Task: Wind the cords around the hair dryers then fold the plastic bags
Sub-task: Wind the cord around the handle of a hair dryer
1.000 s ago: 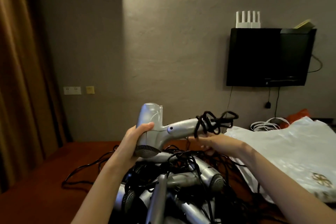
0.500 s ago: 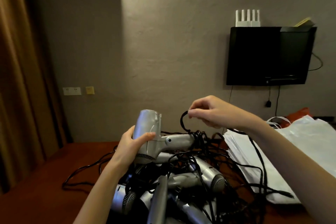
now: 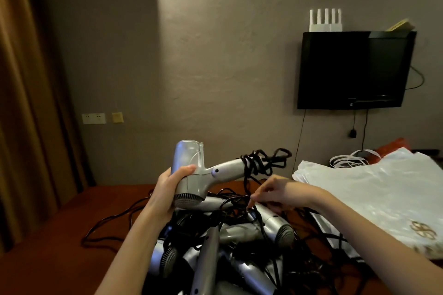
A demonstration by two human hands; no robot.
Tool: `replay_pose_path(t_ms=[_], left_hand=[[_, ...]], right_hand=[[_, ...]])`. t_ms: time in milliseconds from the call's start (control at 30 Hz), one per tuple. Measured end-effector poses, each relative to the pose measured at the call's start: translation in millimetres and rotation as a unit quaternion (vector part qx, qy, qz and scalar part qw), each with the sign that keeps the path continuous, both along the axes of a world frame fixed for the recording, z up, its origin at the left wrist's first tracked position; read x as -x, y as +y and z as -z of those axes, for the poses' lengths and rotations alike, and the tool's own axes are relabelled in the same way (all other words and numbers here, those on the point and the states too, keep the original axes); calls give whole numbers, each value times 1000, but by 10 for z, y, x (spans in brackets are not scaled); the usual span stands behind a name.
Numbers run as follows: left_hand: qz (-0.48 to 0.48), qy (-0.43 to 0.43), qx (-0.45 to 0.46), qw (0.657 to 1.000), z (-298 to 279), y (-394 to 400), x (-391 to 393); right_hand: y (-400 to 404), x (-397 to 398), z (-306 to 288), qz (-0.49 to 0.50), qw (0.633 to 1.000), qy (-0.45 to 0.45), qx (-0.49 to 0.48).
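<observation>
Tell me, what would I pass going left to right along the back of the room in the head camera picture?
Brown curtain → white wall sockets → yellow wall plate → white router atop the black wall-mounted television.

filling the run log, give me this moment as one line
step: winding cord | left hand: grips hair dryer | right hand: pinches cord | plastic bags: unfolded

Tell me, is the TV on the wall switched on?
No, the wall-mounted TV has a wholly black screen, with no picture or glow on it.
</observation>
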State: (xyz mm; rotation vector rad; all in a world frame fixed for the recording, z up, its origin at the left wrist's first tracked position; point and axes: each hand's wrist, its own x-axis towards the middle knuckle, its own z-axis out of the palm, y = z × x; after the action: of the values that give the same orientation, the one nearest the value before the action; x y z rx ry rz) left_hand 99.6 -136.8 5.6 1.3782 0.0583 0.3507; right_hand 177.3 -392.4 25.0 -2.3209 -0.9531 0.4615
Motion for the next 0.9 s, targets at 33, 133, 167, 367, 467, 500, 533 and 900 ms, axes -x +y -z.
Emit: replay_pose_path(t_ms=[33, 133, 167, 367, 467, 500, 533, 900], left_hand=[[14, 2, -9, 1000, 3, -6, 6], [42, 8, -40, 998, 14, -11, 49], [50, 10, -50, 997, 9, -14, 73], [59, -21, -100, 993, -29, -2, 143], [59, -41, -163, 984, -22, -19, 151], [52, -47, -182, 981, -7, -32, 149], [40, -51, -199, 978, 15, -50, 146], [-145, -45, -120, 981, 256, 26, 250]], right_hand=[[-4, -30, -8, 24, 999, -18, 18], [40, -209, -45, 68, 989, -105, 76], [61, -308, -52, 97, 986, -118, 69], [43, -337, -356, 72, 995, -69, -9], [115, -171, -512, 17, 999, -48, 7], [156, -137, -556, 10, 999, -37, 13], [200, -84, -594, 7, 1000, -28, 11], [295, 527, 97, -33, 982, -6, -187]])
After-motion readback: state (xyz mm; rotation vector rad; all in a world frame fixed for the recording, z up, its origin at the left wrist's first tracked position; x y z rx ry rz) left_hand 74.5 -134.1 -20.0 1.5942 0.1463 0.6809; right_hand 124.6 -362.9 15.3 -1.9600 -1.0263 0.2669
